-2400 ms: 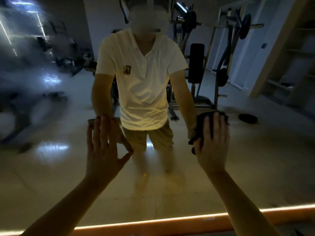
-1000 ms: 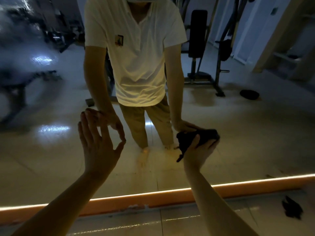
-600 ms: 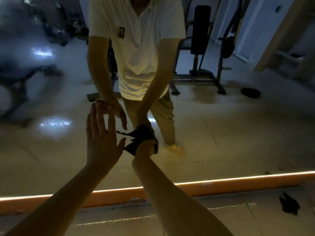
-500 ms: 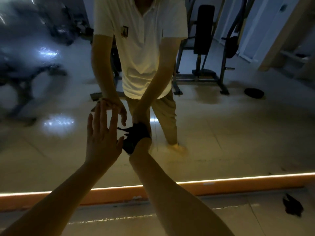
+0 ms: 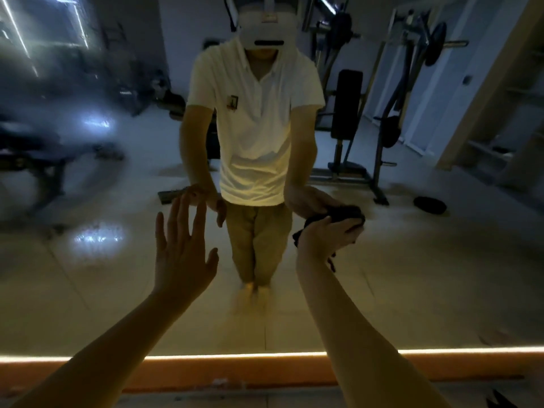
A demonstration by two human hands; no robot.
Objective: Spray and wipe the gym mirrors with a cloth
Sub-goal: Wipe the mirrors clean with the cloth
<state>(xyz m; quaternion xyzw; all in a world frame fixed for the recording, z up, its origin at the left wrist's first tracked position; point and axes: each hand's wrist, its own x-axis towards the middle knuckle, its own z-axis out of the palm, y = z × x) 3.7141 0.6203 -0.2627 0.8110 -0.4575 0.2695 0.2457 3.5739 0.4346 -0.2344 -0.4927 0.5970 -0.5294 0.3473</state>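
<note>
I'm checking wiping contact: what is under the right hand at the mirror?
A dark cloth bunched in the right hand against the mirror. The hand covers most of it, so its contact with the glass cannot be seen.

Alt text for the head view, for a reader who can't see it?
The right hand grips a bunched dark cloth against a gym mirror, while the left hand, fingers spread, touches the glass. The mirror reflects the person and weight machines; a lit strip runs along its base.
</note>
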